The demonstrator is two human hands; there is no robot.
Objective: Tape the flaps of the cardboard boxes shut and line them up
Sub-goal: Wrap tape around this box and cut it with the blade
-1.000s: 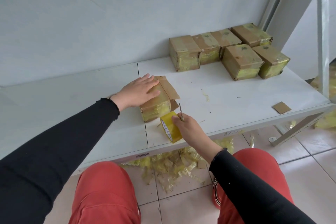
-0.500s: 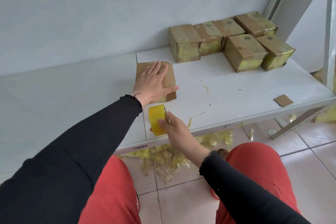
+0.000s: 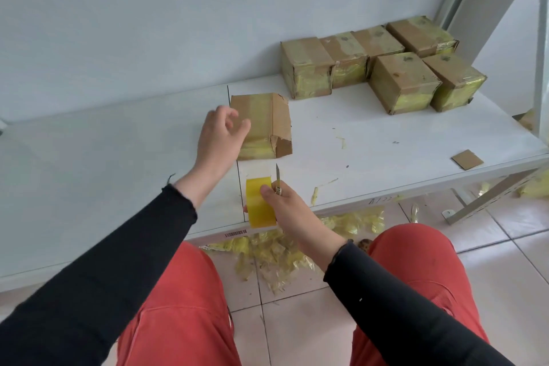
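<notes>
A small cardboard box stands on the white table, with yellowish tape on its front and a loose flap sticking out on its right side. My left hand hovers just left of it, fingers apart, holding nothing. My right hand grips a yellow tape roll near the table's front edge, together with a small knife whose blade points up. Several taped boxes sit in two rows at the back right against the wall.
A cardboard scrap lies near the table's right edge. Bits of tape are strewn on the tabletop. Crumpled yellow tape litter covers the tiled floor under the table. A grey metal frame rises at the right.
My left hand has lifted off the box top and drawn back to the left. The box now stands farther back on the table. The tape roll stays in my right hand.
</notes>
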